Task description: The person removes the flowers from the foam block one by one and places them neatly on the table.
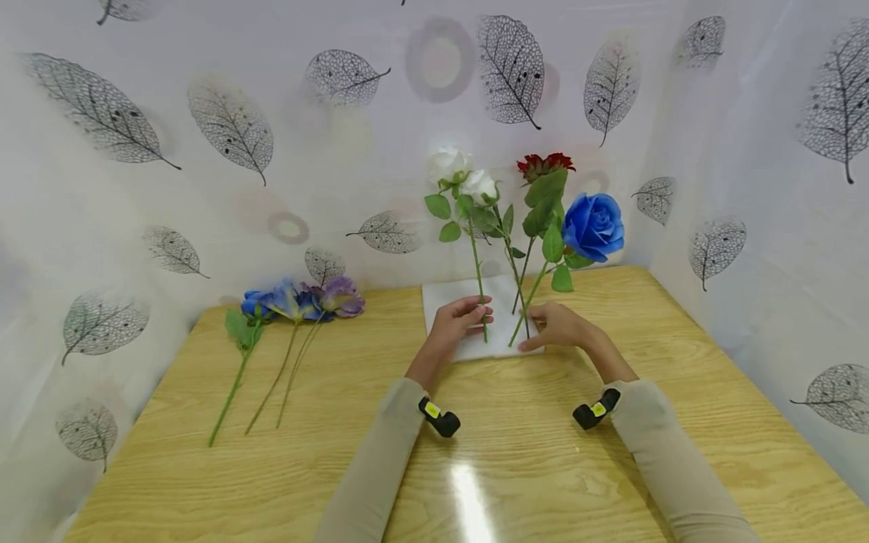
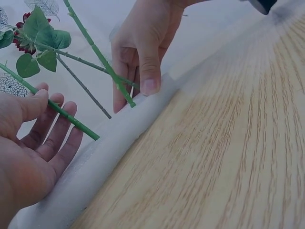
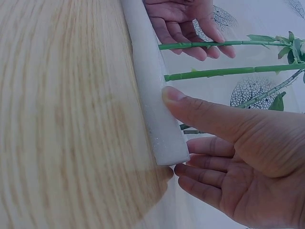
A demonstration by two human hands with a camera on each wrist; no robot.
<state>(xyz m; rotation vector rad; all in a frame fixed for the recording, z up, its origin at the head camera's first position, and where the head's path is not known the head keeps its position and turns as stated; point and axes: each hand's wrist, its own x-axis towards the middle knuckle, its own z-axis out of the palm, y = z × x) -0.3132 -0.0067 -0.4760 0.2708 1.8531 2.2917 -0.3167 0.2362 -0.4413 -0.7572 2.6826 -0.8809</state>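
Observation:
My left hand pinches the lower stem of a white rose between thumb and fingers, over a white padded sheet. To its right a blue rose, a second white rose and a red flower lie fanned out, heads toward the curtain. My right hand is beside their stem ends, at the sheet's right corner. In the right wrist view its thumb touches the sheet's near edge. Its fingers lie loosely bent along the corner, and dark stem ends are partly hidden under the thumb.
Several blue and purple flowers with long green stems lie at the table's left. A pale curtain printed with leaves rises behind and beside the wooden table. Each wrist carries a small black camera.

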